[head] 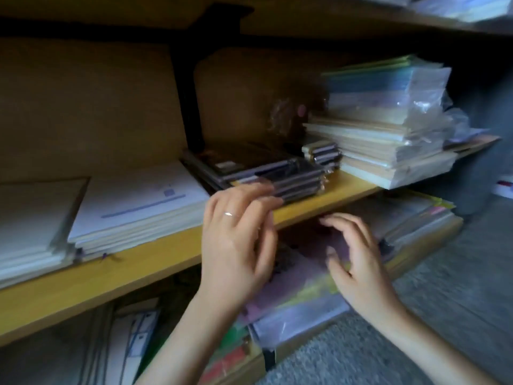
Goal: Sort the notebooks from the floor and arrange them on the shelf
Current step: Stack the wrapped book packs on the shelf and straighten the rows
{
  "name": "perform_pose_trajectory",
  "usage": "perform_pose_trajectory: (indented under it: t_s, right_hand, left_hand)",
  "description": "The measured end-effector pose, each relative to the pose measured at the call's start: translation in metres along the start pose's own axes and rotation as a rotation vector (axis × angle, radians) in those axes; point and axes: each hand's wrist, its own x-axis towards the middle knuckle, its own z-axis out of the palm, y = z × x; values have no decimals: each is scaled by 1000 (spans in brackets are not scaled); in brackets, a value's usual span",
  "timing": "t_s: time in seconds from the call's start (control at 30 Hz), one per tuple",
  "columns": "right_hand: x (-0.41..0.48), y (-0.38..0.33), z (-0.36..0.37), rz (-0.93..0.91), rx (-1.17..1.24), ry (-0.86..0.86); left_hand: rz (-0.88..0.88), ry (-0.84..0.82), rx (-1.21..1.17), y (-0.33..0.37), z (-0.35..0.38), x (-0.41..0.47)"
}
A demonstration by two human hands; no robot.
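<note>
While our left hand (238, 240) reaches up with fingers straight and loose, holding nothing, its fingertips come to the near front edge of the dark notebook stack (263, 168), though blur keeps us from calling it contact. That stack lies flat on the yellow shelf (138, 262), just beyond and right of the fingertips, its long side running along the shelf's front edge. Our right hand (358, 268) hovers lower, spread and empty, over the pink wrapped pile (305, 273). The left is nearer, so we'd expect it to square the stack.

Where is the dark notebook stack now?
Head view, centre: the dark notebook stack lies on the yellow shelf, between a white pile left and a tall wrapped pile right, by the left hand.
</note>
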Motion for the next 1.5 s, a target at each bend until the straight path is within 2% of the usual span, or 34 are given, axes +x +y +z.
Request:
perform_pose_trajectory:
  t_s: [0.1, 0.13, 0.17, 0.3, 0.37, 0.43, 0.5, 0.57, 0.6, 0.7, 0.83, 0.93, 1.07, 1.2, 1.3, 1.5]
  right_hand:
    - [-84, 33, -27, 228, -13, -91]
    - [-117, 46, -35, 340, -51, -134]
    - [-149, 54, -44, 463, -80, -163]
    - [-250, 70, -83, 1037, -105, -124]
    - [-276, 65, -99, 1291, -117, -112]
    - [-294, 64, -108, 1495, -197, -227]
    - [-301, 61, -108, 1615, -215, -417]
    - [-305, 62, -103, 1664, -198, -487]
    - [-305, 64, -101, 1656, -197, -471]
    - [-298, 67, -94, 1718, -134, -393]
    - [-289, 77, -98, 1923, 42, -265]
    - [-282, 79, -101, 1940, 205, -180]
    - [-279, 64, -92, 1826, 306, 44]
    - [-265, 48, -82, 1577, 312, 207]
    - [-246, 44, -79, 1410, 361, 236]
    - [-197, 39, -84, 1117, 430, 223]
  left_hand:
    - [284, -393, -78, 50, 16, -57]
    - [303, -552, -95, 60, 28, -83]
    - [232, -741, -148, 70, 40, -109]
    - [-419, -1410, -468, 89, 77, -210]
    - [-728, -1554, -678, 98, 85, -243]
    - [-981, -1618, -802, 110, 91, -265]
    - [-1186, -1616, -852, 123, 100, -281]
    - [-1402, -1545, -929, 138, 108, -290]
    - [-1481, -1519, -961, 144, 112, -290]
    - [-1544, -1437, -1026, 156, 119, -281]
    - [-1616, -1463, -1073, 142, 121, -276]
    - [-1668, -1456, -1078, 129, 117, -273]
    - [-1606, -1403, -1229, 131, 113, -260]
    - [-1551, -1186, -1329, 140, 107, -240]
    - [-1423, -997, -1331, 143, 99, -220]
    - [-1214, -834, -1322, 128, 72, -161]
